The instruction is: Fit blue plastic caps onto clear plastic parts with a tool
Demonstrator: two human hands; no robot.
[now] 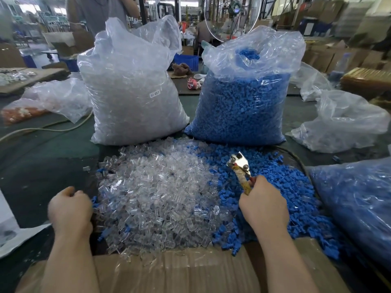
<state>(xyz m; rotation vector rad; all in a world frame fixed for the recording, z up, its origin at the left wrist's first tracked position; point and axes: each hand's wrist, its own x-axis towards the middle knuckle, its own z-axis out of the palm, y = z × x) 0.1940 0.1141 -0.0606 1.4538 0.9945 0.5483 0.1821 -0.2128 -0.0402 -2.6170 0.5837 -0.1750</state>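
Partly the left hand is blurred; its fingers curl inward at the edge of the clear plastic parts, and I cannot tell if they hold anything. Clearly the right hand grips the tool, fingers wrapped around its handles, metal head raised above the blue plastic caps. Behind the two heaps stand a bag of clear parts and a bag of blue caps. A cardboard flap covers the near edge of the heaps.
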